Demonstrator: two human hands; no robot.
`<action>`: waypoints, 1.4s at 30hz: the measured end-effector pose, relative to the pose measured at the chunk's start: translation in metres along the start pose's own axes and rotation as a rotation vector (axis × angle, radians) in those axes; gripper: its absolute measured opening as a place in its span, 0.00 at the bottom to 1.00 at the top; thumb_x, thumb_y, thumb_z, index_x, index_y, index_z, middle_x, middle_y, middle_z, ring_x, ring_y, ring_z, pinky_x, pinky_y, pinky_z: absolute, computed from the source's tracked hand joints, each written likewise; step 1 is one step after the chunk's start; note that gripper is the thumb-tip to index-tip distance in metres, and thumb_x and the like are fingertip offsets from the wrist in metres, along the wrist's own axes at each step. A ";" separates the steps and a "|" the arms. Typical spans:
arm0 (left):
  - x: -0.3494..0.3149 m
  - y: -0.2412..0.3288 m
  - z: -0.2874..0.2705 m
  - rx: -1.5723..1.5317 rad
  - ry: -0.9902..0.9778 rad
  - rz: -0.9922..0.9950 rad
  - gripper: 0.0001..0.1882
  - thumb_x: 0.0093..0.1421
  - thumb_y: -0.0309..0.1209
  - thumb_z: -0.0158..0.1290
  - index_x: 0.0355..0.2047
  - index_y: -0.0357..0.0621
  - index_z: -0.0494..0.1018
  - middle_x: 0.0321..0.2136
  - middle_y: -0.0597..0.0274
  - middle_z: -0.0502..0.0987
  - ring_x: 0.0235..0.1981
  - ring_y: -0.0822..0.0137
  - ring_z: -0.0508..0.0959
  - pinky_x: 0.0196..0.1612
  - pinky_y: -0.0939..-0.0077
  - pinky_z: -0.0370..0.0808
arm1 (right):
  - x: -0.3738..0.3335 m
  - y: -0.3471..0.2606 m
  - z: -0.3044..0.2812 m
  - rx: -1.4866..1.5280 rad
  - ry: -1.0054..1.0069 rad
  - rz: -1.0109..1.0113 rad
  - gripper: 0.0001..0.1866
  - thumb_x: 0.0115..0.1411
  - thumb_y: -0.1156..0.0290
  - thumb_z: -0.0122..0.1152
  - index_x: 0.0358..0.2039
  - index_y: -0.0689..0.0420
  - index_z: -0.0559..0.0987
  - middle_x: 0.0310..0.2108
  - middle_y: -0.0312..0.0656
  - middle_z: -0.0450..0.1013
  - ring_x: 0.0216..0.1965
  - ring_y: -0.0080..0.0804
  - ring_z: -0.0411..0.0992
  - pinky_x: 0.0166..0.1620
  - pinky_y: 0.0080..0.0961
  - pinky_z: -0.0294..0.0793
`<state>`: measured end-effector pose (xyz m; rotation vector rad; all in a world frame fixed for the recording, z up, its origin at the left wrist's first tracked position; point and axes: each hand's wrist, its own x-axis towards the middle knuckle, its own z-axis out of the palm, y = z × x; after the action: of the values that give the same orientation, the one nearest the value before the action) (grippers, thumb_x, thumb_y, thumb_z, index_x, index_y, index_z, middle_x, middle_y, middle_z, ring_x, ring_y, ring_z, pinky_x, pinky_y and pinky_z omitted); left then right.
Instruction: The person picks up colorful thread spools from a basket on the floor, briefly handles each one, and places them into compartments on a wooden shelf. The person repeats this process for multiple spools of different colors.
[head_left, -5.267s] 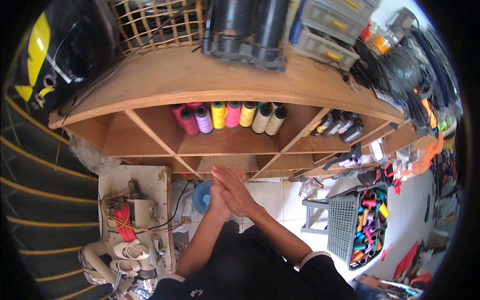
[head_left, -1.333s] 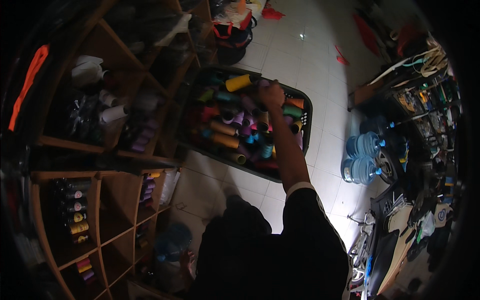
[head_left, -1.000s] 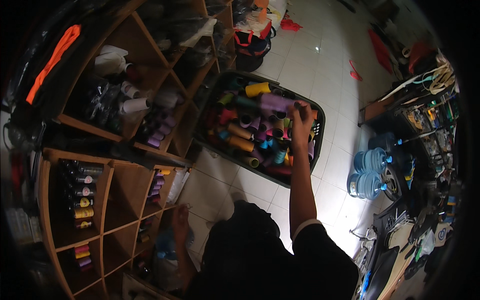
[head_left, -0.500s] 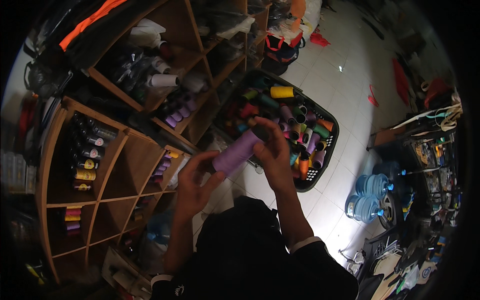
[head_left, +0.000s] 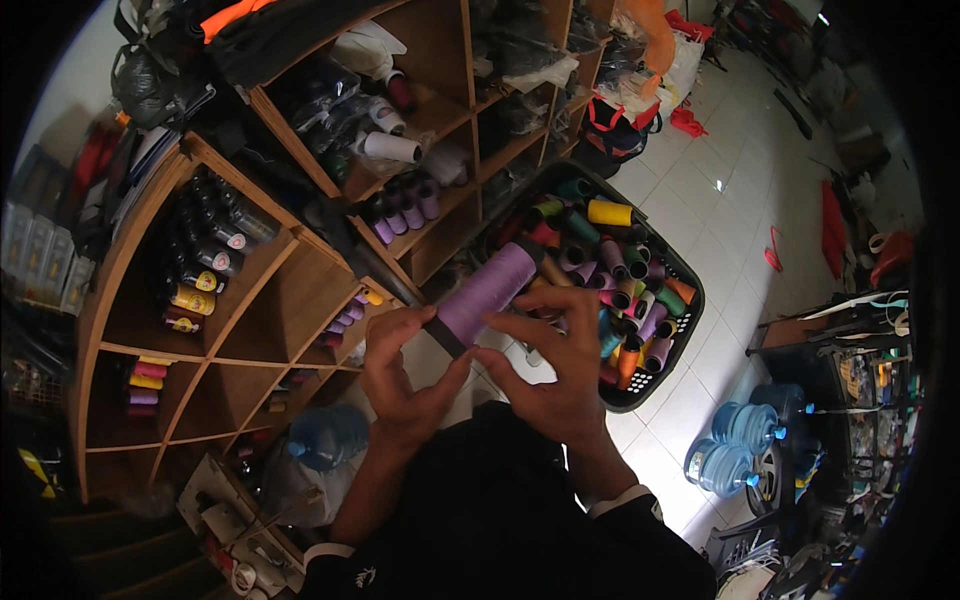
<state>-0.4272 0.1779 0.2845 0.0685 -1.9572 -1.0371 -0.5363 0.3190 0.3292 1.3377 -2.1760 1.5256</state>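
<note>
A large spool of purple thread (head_left: 487,293) with dark ends is held at a tilt in front of me, its upper end pointing away to the right. My left hand (head_left: 408,375) is closed on the lower dark end, thumb and fingers on either side of it. The bent thumb and fingertips of my right hand (head_left: 560,365) meet the spool's right side near that same end. Whether they pinch a loose thread is too fine to tell. Beyond the spool stands a black basket (head_left: 690,290) heaped with thread spools of many colours, among them a yellow spool (head_left: 609,212).
Wooden cubby shelves (head_left: 200,365) rise along the left, with dark-topped spools (head_left: 200,265) and purple spools (head_left: 405,212) inside. Blue water jugs (head_left: 722,465) stand on the tiled floor (head_left: 705,210) at right. Another blue jug (head_left: 330,437) is near my left arm.
My right hand has moved from the spool's far end down to its near side. My left hand's grip now sits on the near dark end. The view has shifted slightly.
</note>
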 end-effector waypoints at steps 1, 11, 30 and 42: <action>0.000 0.000 -0.001 0.028 0.021 0.025 0.38 0.44 0.15 0.65 0.54 0.40 0.58 0.48 0.47 0.69 0.49 0.55 0.72 0.54 0.60 0.70 | 0.005 -0.003 0.005 0.073 -0.009 0.012 0.17 0.45 0.72 0.74 0.38 0.56 0.82 0.41 0.41 0.68 0.45 0.39 0.66 0.45 0.31 0.68; 0.001 0.000 -0.002 0.324 0.157 0.284 0.33 0.40 0.17 0.69 0.45 0.44 0.63 0.46 0.51 0.73 0.44 0.52 0.74 0.45 0.62 0.77 | 0.006 -0.014 0.032 0.214 0.039 0.059 0.08 0.49 0.79 0.69 0.31 0.59 0.81 0.31 0.40 0.70 0.32 0.32 0.72 0.35 0.25 0.70; -0.004 0.004 -0.010 0.519 0.160 0.249 0.29 0.38 0.19 0.71 0.38 0.48 0.67 0.42 0.58 0.69 0.44 0.56 0.73 0.41 0.67 0.78 | 0.008 -0.014 0.043 0.442 -0.131 0.176 0.03 0.63 0.78 0.51 0.36 0.63 0.67 0.32 0.47 0.67 0.32 0.40 0.69 0.37 0.30 0.69; -0.008 -0.007 -0.016 0.111 0.360 -0.037 0.28 0.43 0.14 0.67 0.41 0.43 0.64 0.44 0.53 0.65 0.50 0.59 0.69 0.52 0.64 0.70 | 0.001 0.005 0.054 0.529 -0.020 0.266 0.12 0.61 0.79 0.56 0.44 0.64 0.66 0.34 0.48 0.70 0.37 0.36 0.73 0.42 0.30 0.72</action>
<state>-0.4131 0.1670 0.2784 0.3318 -1.6870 -0.8703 -0.5227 0.2746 0.3015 1.2179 -2.1104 2.3205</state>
